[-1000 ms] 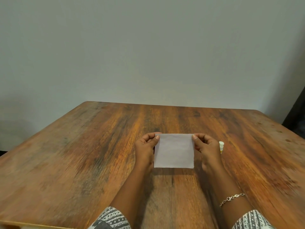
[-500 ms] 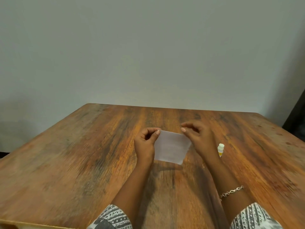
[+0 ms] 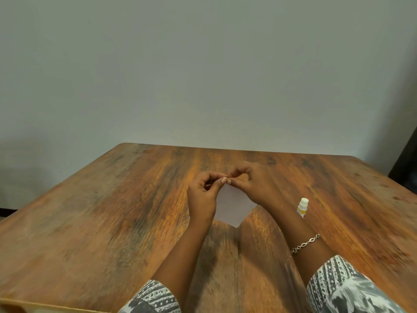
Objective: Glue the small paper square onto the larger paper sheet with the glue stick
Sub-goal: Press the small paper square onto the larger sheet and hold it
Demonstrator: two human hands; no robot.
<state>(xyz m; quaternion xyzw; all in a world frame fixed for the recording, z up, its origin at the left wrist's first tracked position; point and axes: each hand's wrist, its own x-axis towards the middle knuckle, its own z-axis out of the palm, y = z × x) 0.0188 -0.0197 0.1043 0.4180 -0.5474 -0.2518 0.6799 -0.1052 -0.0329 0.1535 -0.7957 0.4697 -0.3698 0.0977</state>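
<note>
Since a second ago we see the right hand [image 3: 255, 186] cross over to meet the left hand [image 3: 202, 195], and both now pinch the paper [image 3: 232, 206] with curled fingertips at one top corner, above the table [image 3: 112, 211]. The paper, earlier square-on, hangs tilted, its lowest corner pointing down toward us. The glue stick [image 3: 302, 207] stands upright, cap up, near the right hand on its right; we cannot read its label

paper [image 3: 232, 204] top hidden behind left hand [image 3: 200, 195], right hand [image 3: 255, 186] | glue stick [image 3: 302, 205] base tucked behind right forearm [image 3: 291, 224] | sleeves [image 3: 153, 299] cut off below
</note>
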